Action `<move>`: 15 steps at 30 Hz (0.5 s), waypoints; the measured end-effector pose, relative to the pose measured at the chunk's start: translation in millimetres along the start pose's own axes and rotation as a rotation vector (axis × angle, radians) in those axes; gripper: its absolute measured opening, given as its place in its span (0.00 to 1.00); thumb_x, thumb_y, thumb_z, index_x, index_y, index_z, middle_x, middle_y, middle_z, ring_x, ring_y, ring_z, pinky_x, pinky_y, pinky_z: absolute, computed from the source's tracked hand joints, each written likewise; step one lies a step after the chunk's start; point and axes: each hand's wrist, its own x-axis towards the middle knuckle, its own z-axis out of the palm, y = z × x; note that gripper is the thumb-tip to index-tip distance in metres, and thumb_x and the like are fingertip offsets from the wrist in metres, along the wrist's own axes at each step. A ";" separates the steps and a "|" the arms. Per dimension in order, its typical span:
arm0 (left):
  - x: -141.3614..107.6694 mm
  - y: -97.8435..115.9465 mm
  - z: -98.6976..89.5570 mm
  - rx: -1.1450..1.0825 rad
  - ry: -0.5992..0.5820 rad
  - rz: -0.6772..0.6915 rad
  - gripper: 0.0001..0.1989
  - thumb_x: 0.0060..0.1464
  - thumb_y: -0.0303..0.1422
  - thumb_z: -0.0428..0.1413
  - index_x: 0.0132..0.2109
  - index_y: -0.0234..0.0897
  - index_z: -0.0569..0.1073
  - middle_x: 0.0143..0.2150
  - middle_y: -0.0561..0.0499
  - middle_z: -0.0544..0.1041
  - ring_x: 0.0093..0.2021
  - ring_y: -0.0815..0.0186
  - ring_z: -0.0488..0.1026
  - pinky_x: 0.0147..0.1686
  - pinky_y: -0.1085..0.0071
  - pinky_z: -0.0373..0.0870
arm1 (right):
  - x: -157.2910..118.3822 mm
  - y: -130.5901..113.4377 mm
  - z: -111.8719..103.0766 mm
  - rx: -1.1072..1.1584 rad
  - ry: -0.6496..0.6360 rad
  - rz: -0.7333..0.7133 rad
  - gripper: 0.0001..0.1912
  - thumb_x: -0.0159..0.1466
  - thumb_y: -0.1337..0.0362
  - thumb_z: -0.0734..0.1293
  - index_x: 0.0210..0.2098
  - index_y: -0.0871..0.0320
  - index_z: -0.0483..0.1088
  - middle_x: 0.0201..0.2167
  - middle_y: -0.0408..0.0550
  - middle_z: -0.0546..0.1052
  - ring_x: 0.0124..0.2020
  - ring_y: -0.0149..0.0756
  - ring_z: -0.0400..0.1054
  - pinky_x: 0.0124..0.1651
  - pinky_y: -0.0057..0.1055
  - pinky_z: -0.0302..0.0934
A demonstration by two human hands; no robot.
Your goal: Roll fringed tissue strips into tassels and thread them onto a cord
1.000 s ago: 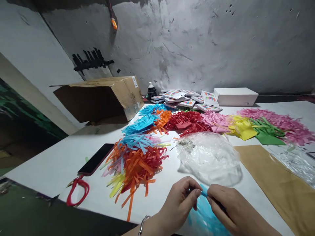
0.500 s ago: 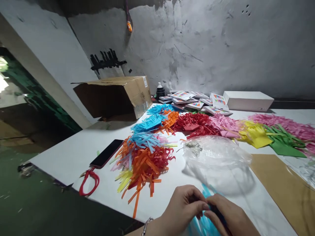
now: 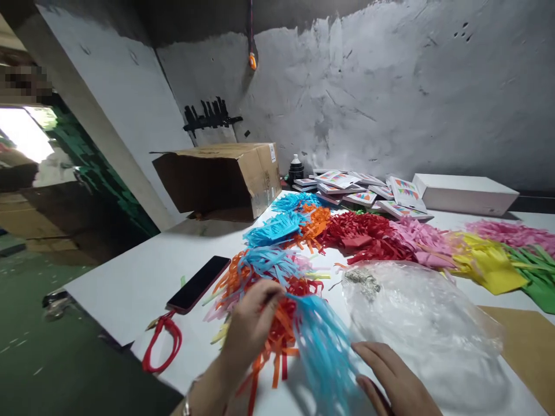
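A light blue paper tassel (image 3: 323, 346) hangs from my left hand (image 3: 251, 320), which pinches its gathered top between thumb and fingers. Its long strands fall to the right and are blurred. My right hand (image 3: 390, 372) is at the right edge of those strands, fingers partly curled; a dark narrow object shows in its grip, mostly hidden. Beneath and behind my left hand lies a pile of orange tassels (image 3: 281, 323), mixed with red, yellow and pink. More blue tassels (image 3: 271, 228) lie farther back.
A black phone (image 3: 199, 283) with a red cord (image 3: 162, 344) lies left. A clear plastic bag (image 3: 416, 312) is right. Behind are red tassels (image 3: 359, 231), yellow paper (image 3: 485, 268), flat printed packs (image 3: 340, 179), a white box (image 3: 468, 193) and an open carton (image 3: 234, 179).
My hands were together over the blue tassel at the front edge. Now they are apart: my left hand has carried the tassel up and left over the pile. The view has shifted.
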 end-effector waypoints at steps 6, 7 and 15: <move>29.7 -13.3 -7.8 0.320 0.152 0.267 0.12 0.64 0.27 0.55 0.53 0.39 0.75 0.50 0.43 0.74 0.53 0.56 0.72 0.56 0.59 0.69 | 81.4 22.2 24.5 -0.146 -0.325 0.096 0.22 0.66 0.79 0.62 0.57 0.59 0.69 0.51 0.53 0.77 0.51 0.34 0.74 0.53 0.28 0.69; 23.5 -9.2 2.0 0.269 0.067 0.289 0.12 0.64 0.26 0.54 0.53 0.39 0.75 0.50 0.44 0.75 0.52 0.58 0.73 0.54 0.62 0.71 | 97.3 29.5 32.0 -0.184 -0.352 0.110 0.21 0.64 0.80 0.63 0.54 0.59 0.71 0.50 0.53 0.77 0.51 0.36 0.73 0.53 0.32 0.70; -19.5 -5.5 54.7 -0.048 -0.319 0.206 0.09 0.65 0.31 0.54 0.47 0.42 0.78 0.47 0.44 0.78 0.49 0.59 0.76 0.49 0.68 0.75 | 157.1 74.7 75.4 -0.231 -0.530 0.074 0.16 0.70 0.57 0.67 0.53 0.59 0.70 0.52 0.50 0.75 0.49 0.40 0.73 0.52 0.44 0.70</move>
